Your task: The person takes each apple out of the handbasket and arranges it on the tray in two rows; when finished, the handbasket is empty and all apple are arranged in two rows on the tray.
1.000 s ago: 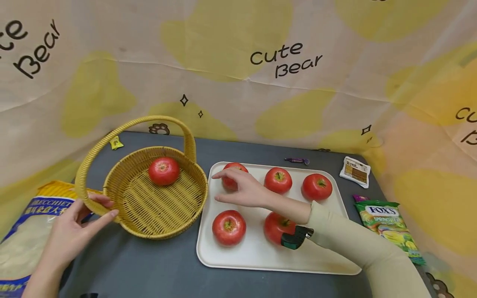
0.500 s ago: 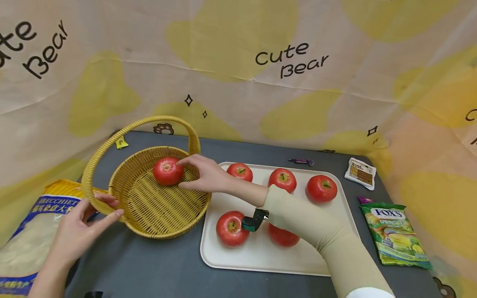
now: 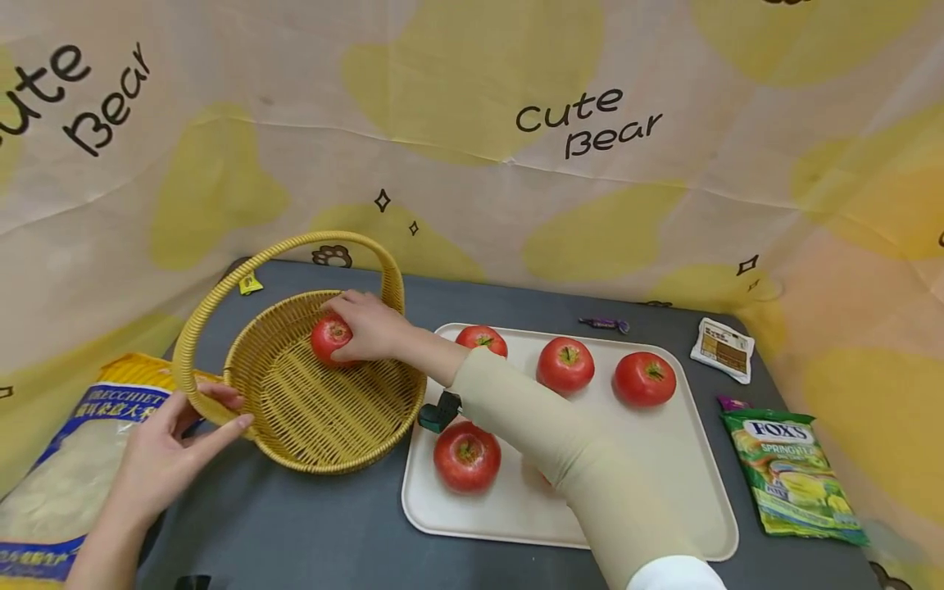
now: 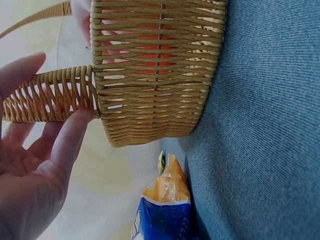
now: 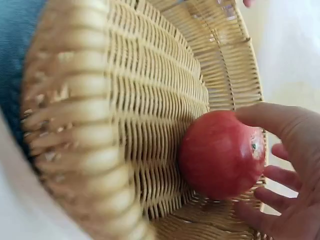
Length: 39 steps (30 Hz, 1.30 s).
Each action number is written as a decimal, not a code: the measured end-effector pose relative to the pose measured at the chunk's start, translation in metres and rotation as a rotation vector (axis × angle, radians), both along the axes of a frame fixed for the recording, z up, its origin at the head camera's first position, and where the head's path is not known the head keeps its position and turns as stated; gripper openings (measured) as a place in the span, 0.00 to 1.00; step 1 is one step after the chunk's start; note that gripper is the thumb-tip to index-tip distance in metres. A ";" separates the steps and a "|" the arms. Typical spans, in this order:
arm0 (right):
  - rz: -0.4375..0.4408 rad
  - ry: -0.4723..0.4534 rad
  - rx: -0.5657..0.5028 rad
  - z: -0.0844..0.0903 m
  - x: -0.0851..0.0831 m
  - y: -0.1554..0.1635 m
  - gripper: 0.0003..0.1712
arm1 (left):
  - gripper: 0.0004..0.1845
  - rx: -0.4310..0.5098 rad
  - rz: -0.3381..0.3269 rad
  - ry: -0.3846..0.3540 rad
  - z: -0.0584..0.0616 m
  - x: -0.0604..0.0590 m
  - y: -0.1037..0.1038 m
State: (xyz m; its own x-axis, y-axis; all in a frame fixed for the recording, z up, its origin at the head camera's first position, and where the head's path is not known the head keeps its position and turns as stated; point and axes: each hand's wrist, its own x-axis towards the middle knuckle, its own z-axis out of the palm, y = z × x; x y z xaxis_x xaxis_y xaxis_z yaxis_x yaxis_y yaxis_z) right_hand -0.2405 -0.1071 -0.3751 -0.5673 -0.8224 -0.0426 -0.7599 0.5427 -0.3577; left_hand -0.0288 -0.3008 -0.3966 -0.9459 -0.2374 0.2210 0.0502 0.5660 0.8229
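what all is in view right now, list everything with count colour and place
basket: 1, yellow wicker, table left
tomato in basket: 1, red, far side of basket
tomatoes on tray: 4 in full view, a fifth mostly hidden by the sleeve, red
tray: 1, cream, table centre-right
candy bag: 1, green, right of tray
pasta bag: 1, blue and yellow, far left
small packet: 1, white and brown, far right
wrapped sweet: 1, purple, behind tray
left hand: holds basket handle base
right hand: fingers around basket tomato

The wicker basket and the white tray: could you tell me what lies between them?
In the head view, only a narrow strip of bare grey table separates the basket from the tray; the right forearm crosses above it.
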 end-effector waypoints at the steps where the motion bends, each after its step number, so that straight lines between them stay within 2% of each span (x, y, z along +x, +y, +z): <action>1: 0.002 -0.001 0.023 -0.001 -0.001 -0.003 0.41 | 0.20 0.002 0.000 -0.002 0.000 0.000 0.000; 5: 0.012 -0.038 0.106 -0.004 -0.006 -0.011 0.44 | 0.20 0.010 -0.003 -0.006 0.001 0.001 0.000; 10: 0.005 -0.041 0.195 -0.008 -0.007 -0.017 0.49 | 0.21 0.002 -0.004 -0.020 0.003 0.001 0.001; 16: 0.009 -0.011 0.167 -0.013 -0.008 -0.014 0.48 | 0.21 -0.005 0.000 -0.028 0.003 0.000 0.002; 20: 0.020 -0.017 0.089 -0.015 -0.009 -0.009 0.47 | 0.21 -0.002 0.001 -0.045 0.003 0.000 0.002; 24: 0.034 -0.076 -0.058 -0.012 -0.004 0.002 0.47 | 0.20 -0.004 0.011 -0.050 0.002 0.001 0.001; 29: 0.009 -0.174 -0.249 -0.006 0.007 0.028 0.48 | 0.20 0.012 0.006 -0.042 0.000 -0.001 0.001; 35: -0.079 -0.299 -0.359 0.004 0.028 0.068 0.50 | 0.20 0.009 0.007 -0.014 -0.002 -0.001 0.000; 39: -0.199 -0.465 -0.413 0.008 0.043 0.100 0.45 | 0.20 0.003 0.017 -0.013 -0.002 -0.002 0.000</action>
